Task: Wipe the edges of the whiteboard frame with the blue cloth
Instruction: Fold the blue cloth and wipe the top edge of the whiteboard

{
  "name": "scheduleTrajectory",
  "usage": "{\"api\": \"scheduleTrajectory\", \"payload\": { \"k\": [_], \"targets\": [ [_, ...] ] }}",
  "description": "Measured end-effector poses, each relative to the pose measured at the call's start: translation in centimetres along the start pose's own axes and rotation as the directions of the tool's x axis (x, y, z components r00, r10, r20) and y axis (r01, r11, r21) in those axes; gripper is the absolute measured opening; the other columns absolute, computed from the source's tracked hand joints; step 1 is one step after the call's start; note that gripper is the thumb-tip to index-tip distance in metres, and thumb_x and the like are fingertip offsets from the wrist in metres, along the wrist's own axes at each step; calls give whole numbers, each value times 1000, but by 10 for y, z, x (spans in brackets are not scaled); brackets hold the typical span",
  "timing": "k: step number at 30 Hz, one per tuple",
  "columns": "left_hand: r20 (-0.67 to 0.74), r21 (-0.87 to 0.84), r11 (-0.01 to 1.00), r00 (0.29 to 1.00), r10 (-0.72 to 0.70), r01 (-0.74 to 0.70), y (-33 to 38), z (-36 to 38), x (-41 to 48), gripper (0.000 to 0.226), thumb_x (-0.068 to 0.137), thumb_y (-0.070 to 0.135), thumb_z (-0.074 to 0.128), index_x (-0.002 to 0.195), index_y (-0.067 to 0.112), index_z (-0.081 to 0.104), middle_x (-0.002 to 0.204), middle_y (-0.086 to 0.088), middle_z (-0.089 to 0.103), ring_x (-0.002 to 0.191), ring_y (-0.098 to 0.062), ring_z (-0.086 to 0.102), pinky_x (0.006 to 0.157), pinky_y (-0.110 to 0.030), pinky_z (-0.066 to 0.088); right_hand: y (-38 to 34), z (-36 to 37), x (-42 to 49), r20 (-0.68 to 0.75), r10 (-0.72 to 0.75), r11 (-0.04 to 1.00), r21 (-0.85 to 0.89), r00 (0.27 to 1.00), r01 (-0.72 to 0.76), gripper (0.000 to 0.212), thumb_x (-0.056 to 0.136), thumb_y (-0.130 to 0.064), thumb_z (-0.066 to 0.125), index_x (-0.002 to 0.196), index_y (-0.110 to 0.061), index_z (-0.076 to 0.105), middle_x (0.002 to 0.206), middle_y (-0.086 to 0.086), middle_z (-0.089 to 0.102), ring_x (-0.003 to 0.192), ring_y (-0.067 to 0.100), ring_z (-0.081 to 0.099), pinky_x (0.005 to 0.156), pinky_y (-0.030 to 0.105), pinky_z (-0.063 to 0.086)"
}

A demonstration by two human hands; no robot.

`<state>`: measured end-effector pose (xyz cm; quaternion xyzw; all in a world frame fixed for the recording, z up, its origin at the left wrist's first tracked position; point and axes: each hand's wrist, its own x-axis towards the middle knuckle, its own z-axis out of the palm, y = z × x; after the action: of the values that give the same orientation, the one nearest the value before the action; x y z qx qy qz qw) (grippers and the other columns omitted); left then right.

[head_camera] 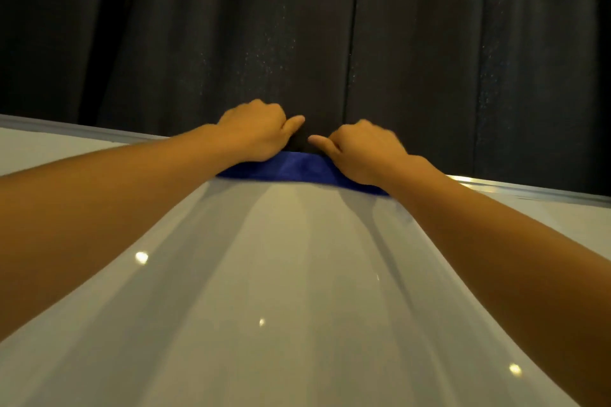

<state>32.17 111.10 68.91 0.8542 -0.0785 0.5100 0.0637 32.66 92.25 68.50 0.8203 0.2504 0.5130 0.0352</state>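
Note:
The glossy whiteboard (281, 291) fills the lower part of the head view, and its silver frame edge (76, 130) runs along the top from left to right. A blue cloth (299, 170) is draped over the middle of that top edge. My left hand (254, 130) presses on the cloth's left end with its fingers curled over the frame. My right hand (365, 150) grips the cloth's right end the same way. The two thumbs point toward each other, a short gap apart. The fingers behind the frame are hidden.
A dark pleated curtain (429, 59) hangs close behind the whiteboard across the whole background. The frame edge continues to the right (529, 190) beyond my right wrist. Small light reflections dot the board surface.

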Motion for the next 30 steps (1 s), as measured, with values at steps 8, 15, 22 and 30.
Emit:
{"api": "scheduleTrajectory", "payload": {
  "k": [8, 15, 22, 30],
  "targets": [
    [41, 138, 990, 999, 34, -40, 2, 23, -34, 54, 98, 57, 21, 86, 26, 64, 87, -5, 66, 69, -20, 56, 66, -38, 35, -11, 25, -34, 44, 60, 995, 74, 997, -63, 54, 95, -62, 20, 88, -23, 57, 77, -1, 59, 71, 21, 56, 68, 40, 46],
    [97, 138, 986, 992, 75, -88, 2, 24, -21, 50, 99, 55, 18, 84, 27, 56, 78, 1, 59, 66, -15, 51, 63, -36, 36, 17, 23, -21, 81, -82, 991, -95, 993, 89, 26, 99, -49, 31, 107, -30, 47, 64, -10, 43, 57, 13, 45, 53, 34, 39],
    [202, 96, 974, 962, 182, -204, 36, 28, -16, 55, 96, 61, 14, 74, 28, 53, 79, -1, 59, 69, -16, 54, 68, -36, 40, 54, 18, -44, 122, -90, 990, -98, 989, 102, 24, 100, -50, 29, 117, -40, 41, 79, -6, 50, 72, 19, 54, 66, 41, 50],
    [405, -201, 953, 867, 291, -226, 151, 37, 4, 57, 94, 63, 30, 95, 22, 71, 91, 0, 68, 82, -15, 61, 80, -36, 47, 155, -29, -91, 351, 110, 964, 189, 930, -185, 39, 97, -55, 36, 98, -26, 63, 91, -3, 62, 84, 17, 56, 72, 34, 44]
  ]
}}
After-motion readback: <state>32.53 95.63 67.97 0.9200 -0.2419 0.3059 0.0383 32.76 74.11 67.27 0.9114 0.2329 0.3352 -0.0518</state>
